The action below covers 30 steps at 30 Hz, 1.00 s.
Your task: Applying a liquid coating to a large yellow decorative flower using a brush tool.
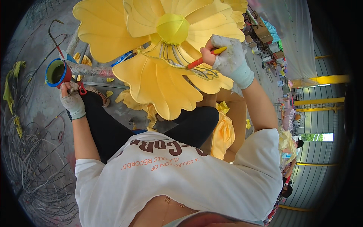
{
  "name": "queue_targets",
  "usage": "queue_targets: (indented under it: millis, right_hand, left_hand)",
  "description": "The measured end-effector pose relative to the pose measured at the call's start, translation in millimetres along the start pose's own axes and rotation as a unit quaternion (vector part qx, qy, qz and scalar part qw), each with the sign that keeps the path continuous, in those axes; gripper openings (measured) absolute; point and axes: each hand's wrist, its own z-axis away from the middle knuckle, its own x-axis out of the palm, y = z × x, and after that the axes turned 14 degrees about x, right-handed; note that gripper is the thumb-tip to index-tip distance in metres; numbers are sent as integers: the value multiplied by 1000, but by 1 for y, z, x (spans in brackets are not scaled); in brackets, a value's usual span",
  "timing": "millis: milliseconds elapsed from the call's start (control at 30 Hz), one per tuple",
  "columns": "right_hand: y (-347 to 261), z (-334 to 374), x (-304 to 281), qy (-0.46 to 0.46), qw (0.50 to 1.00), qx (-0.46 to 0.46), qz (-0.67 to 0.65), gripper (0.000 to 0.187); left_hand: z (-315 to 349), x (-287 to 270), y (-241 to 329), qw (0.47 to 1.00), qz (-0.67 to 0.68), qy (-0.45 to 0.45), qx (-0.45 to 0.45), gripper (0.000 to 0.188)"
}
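Observation:
A large yellow fabric flower (162,81) with a rounded yellow-green centre (172,29) spreads in front of me. Gloved in grey-white, my right hand (230,58) grips a brush with a red and yellow handle (200,61). Its tip is down by the bare wires (177,56) between the petals; whether it touches them I cannot tell. At the left, my left hand (73,102), in a worn glove, is closed on a small red pot with a blue rim (68,70). The pot's inside looks dark greenish. Red scissor-like handles (82,89) show beside that hand.
A tangle of grey wires (38,178) covers the floor at the left. Yellow fabric (224,132) hangs by my right knee over a brown box-like surface (238,125). Cardboard boxes (261,31) stand far right. Other people (288,189) are at the right edge.

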Motion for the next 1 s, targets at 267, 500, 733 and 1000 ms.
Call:
queue_targets:
  millis: [267, 500, 733, 1000]
  right_hand:
    - [9, -8, -11, -35, 999, 22, -18, 10]
    - [11, -3, -10, -15, 999, 7, -52, 10]
    - [25, -1, -12, -21, 1000, -15, 16, 10]
    - [15, 5, -22, 17, 1000, -5, -18, 13]
  left_hand:
    - [1, 0, 1, 1000, -3, 8, -1, 28]
    - [-1, -3, 3, 1000, -4, -10, -4, 28]
    - [-1, 3, 2, 1000, 14, -25, -8, 27]
    - [0, -1, 3, 999, 15, -30, -13, 28]
